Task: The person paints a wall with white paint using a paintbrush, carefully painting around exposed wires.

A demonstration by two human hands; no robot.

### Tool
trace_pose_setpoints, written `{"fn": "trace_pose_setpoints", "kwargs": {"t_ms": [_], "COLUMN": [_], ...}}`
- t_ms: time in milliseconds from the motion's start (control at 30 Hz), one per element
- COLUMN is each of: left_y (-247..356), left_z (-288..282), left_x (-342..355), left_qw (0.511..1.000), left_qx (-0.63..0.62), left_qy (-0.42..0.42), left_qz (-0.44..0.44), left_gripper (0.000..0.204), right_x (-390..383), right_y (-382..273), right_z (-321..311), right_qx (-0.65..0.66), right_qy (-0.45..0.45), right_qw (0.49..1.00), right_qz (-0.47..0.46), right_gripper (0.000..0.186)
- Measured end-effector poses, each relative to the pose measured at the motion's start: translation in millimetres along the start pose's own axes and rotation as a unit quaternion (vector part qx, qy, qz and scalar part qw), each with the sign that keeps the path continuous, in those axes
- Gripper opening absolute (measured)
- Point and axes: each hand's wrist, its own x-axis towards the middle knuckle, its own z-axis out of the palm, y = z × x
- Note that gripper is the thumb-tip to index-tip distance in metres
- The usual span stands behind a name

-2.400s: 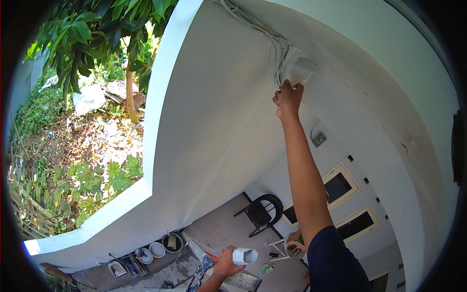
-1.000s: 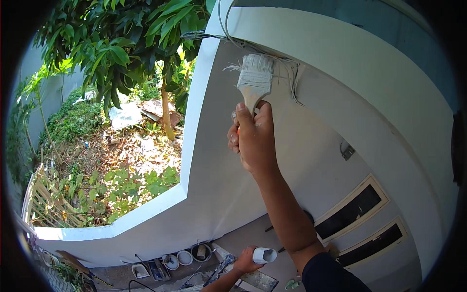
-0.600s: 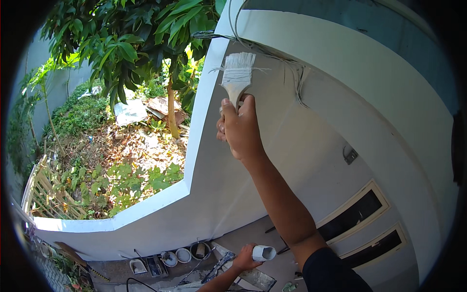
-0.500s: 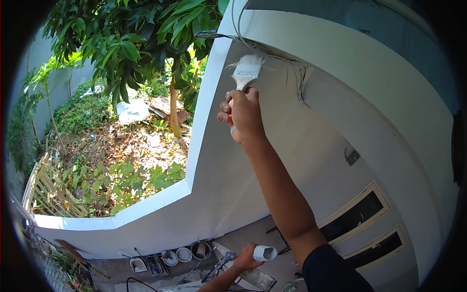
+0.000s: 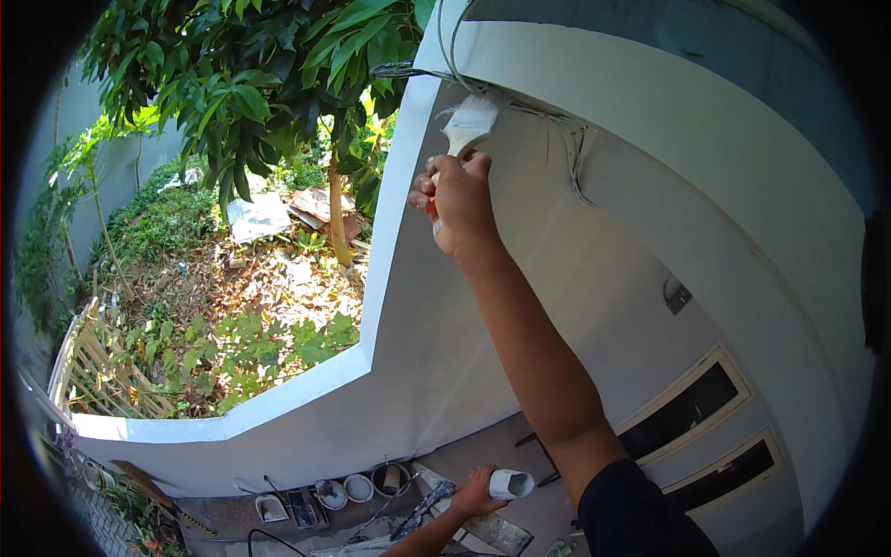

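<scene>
At wall top edge: right hand (image 5: pixel 457 202) presses brush (image 5: pixel 470 123); cables (image 5: pixel 557 139) beside.

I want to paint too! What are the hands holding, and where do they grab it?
Right hand grips a paintbrush by its handle; left hand holds a small white cup around its side.

Sunlit white wall (image 5: pixel 445 371) — leafy tree (image 5: pixel 251 93) beyond, dark windows (image 5: pixel 687 408) below.

My right hand (image 5: pixel 457 206) has swung the paintbrush (image 5: pixel 469 123) left along the white wall (image 5: pixel 483 334), away from the far cable bundle, and its bristles now press up near the wall's corner edge under the cables (image 5: pixel 548 121).
</scene>
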Motion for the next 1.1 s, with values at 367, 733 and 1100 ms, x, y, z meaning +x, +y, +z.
{"fn": "trace_pose_setpoints", "kwargs": {"t_ms": [367,733,1100], "left_y": [-3.1,-1.2,-9.6], "left_z": [-0.3,-2.4,8.6], "left_x": [0.3,0.7,0.0], "left_qw": [1.000,1.000,1.000], "left_qx": [-0.002,-0.006,-0.003], "left_qy": [-0.004,-0.006,-0.017], "left_qz": [0.010,0.024,0.007], "left_gripper": [0.083,0.084,0.085], "right_x": [-16.1,-51.6,-58.7], "right_y": [-3.0,-46.3,-52.4], "right_z": [-41.7,16.2,2.0], "right_qx": [0.028,0.045,0.083], "right_qy": [-0.073,-0.061,-0.038], "right_qw": [0.997,0.997,0.995], "right_qz": [0.018,0.006,0.027], "right_gripper": [0.021,0.019,0.009]}}
